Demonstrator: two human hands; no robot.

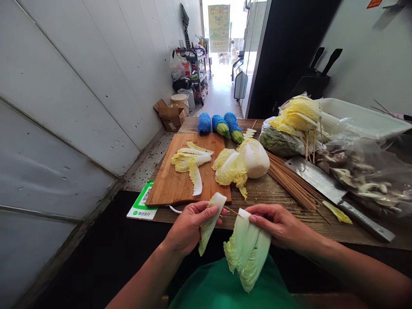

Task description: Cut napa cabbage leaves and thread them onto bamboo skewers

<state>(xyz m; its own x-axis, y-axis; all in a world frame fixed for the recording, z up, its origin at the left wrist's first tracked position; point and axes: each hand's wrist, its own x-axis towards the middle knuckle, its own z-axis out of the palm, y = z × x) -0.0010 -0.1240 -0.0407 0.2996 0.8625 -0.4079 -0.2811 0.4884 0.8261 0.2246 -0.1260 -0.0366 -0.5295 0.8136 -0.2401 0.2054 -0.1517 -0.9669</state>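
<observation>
My left hand (189,225) pinches a narrow strip of napa cabbage leaf (210,227) between thumb and fingers. In my right hand (273,223) are several cabbage pieces (249,249) gathered by their white ends, hanging down over my lap. A thin wooden skewer (232,211) runs between the held strip and this bunch; how far it goes into each is hidden. Beyond my hands, cut cabbage leaves (193,161) lie on the wooden cutting board (165,184). A cabbage head (255,159) sits at the board's right edge, with loose leaves (230,167) beside it.
Many bare skewers (292,184) lie right of the cabbage, beside a cleaver (322,180). Skewered cabbage (301,113), a white tray (370,116) and bagged mushrooms (370,180) fill the right side. Vegetables in blue netting (219,122) rest behind the board. A green-and-white payment sign (141,206) lies front left.
</observation>
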